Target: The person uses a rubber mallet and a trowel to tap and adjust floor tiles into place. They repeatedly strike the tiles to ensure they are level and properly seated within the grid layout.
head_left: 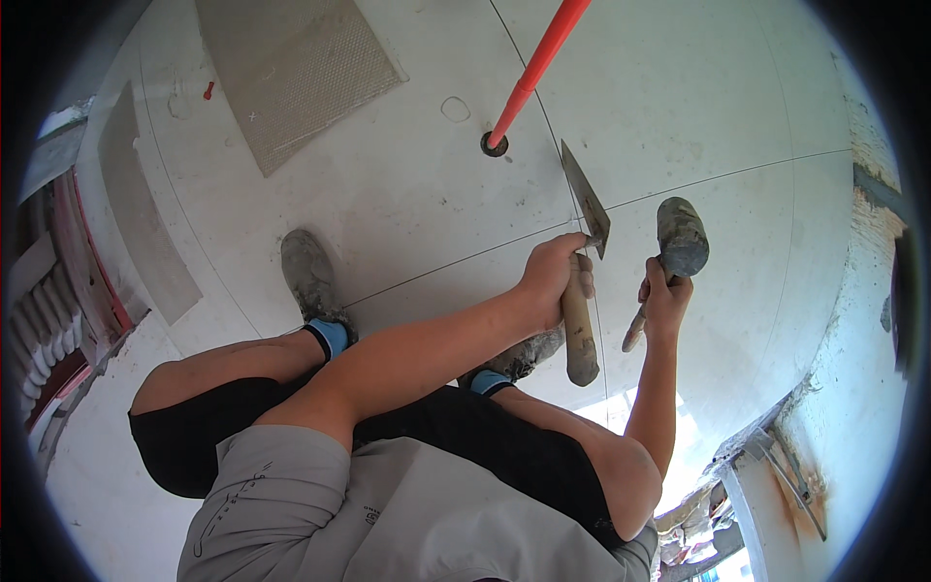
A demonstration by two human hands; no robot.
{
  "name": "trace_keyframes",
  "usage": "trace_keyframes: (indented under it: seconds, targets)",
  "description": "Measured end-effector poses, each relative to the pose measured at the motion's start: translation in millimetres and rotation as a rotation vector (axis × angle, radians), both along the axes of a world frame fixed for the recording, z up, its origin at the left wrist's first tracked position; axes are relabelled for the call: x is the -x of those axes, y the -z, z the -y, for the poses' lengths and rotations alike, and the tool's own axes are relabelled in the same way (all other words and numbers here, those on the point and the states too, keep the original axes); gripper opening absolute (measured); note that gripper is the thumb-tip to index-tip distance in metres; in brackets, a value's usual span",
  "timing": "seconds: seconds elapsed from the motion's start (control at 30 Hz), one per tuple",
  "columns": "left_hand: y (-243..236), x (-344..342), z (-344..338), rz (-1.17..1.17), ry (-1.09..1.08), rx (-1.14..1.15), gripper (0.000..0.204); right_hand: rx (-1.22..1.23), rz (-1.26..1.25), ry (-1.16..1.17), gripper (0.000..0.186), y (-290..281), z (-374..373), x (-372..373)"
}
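My left hand (555,276) is closed around the wooden handle of a pointed trowel (586,197). The blade points away from me, above a joint between large pale floor tiles (436,218), and the handle's thick end hangs toward me. To its right, my right hand (667,299) grips a mallet (683,239) by its handle, close below the dark, dusty head. The mallet's head is raised on the far side of the hand, apart from the trowel. Whether the trowel touches the floor, I cannot tell.
A red pole (536,74) stands on the tiles ahead, its foot in a dark round spot. A textured grey-brown sheet (301,82) lies far left, near a small red piece (208,90). My dusty shoe (312,276) rests on the floor. A rough wall (839,388) borders the right.
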State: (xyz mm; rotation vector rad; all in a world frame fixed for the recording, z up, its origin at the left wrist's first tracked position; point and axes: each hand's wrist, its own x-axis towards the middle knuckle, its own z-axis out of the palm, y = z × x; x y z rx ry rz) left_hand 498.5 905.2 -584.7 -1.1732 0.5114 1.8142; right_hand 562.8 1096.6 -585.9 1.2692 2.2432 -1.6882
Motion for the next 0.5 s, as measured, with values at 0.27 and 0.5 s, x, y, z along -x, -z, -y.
trace_keyframes:
  seconds: [0.27,0.5]
  targets:
    - [-7,4,1,0.010,0.009,-0.001,0.018,0.016,-0.012,-0.017,0.018,-1,4,4]
    - [-6,4,0,0.020,-0.004,-0.003,0.017,-0.008,0.009,-0.058,0.020,-8,13,6]
